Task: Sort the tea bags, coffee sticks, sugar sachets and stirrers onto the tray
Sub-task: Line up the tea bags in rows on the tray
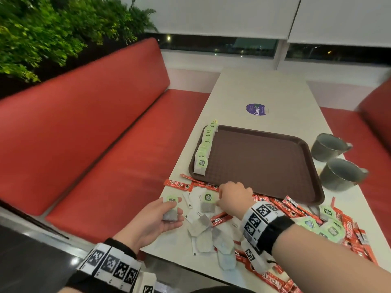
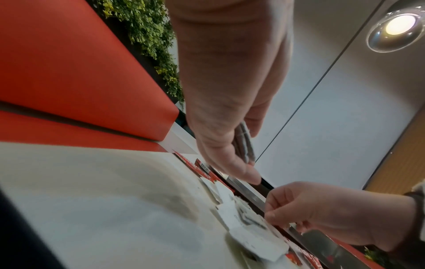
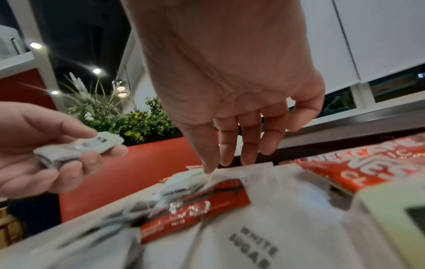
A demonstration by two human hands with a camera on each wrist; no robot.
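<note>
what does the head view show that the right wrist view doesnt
Only the head view shows the row of tea bags along the left edge of the brown tray, the two grey mugs and the purple sticker. Only the right wrist view shows the WHITE SUGAR sachet print and the right hand's fingertips reaching a tea bag in the pile. Both show the left hand holding a small stack of tea bags, and red coffee sticks.

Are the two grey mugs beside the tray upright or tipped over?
Tipped over: both mugs lie on their sides on the table, open mouths facing the tray.
</note>
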